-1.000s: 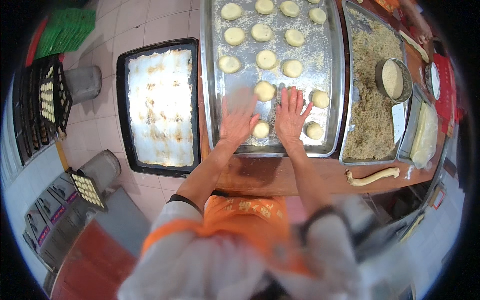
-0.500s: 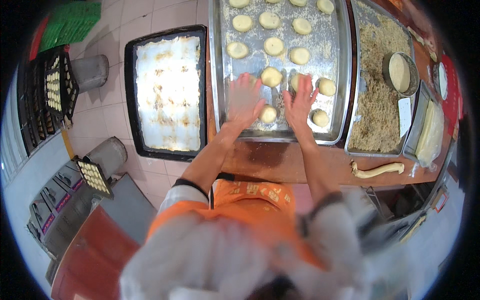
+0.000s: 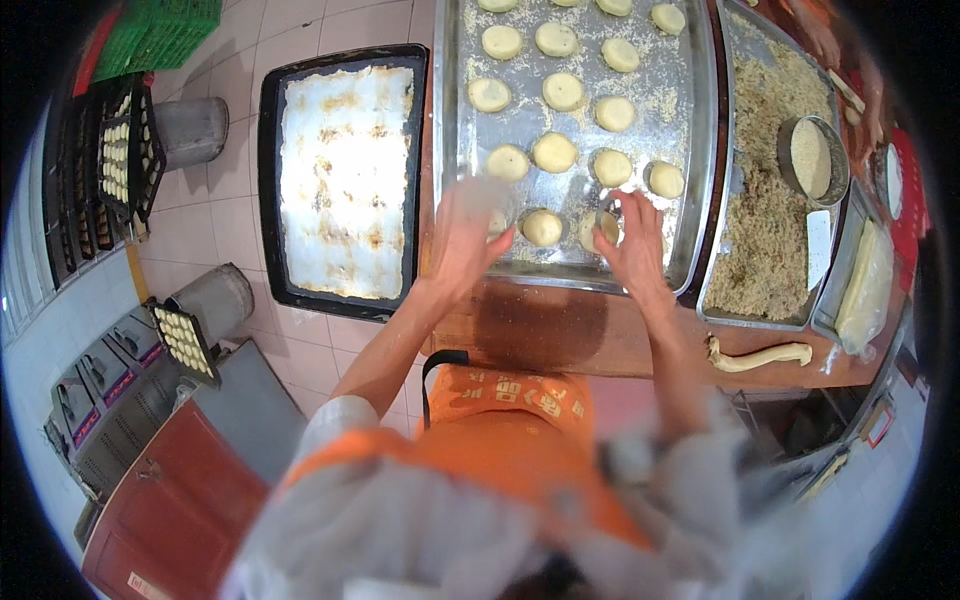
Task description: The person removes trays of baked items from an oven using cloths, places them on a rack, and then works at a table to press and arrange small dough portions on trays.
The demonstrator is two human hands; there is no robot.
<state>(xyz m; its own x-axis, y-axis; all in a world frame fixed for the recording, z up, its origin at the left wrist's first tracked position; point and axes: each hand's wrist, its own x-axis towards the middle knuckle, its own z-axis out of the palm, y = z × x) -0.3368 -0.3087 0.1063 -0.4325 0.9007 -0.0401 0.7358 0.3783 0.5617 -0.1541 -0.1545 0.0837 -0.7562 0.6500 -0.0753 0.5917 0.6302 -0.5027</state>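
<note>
Pale, round, flattened dough pieces (image 3: 554,152) lie in rows on a shiny metal tray (image 3: 640,278) dusted with crumbs. At the tray's near left, my left hand (image 3: 462,238) curls its thumb and fingers round a dough round (image 3: 497,224); its fingertips are smeared by motion. My right hand (image 3: 636,240) grips another dough round (image 3: 598,232) in the same near row, thumb and fingers at its sides. Between the two hands sits a dough round (image 3: 542,228) that neither touches. My palms hide part of the tray's near edge.
Left of it is a black-rimmed baking tray (image 3: 270,210) with a stained light liner. On the right, a tray of brown crumbs (image 3: 752,250) holds a round sieve (image 3: 840,160) and a white scraper (image 3: 819,240). A dough strip (image 3: 760,355) lies on the wooden table (image 3: 520,325). Another person's hand (image 3: 822,40) shows far right.
Both hands were flat with fingers spread over the dough rounds. They have drawn back toward me to the nearest row, and their fingers have curled round dough rounds. The view has shifted slightly.
</note>
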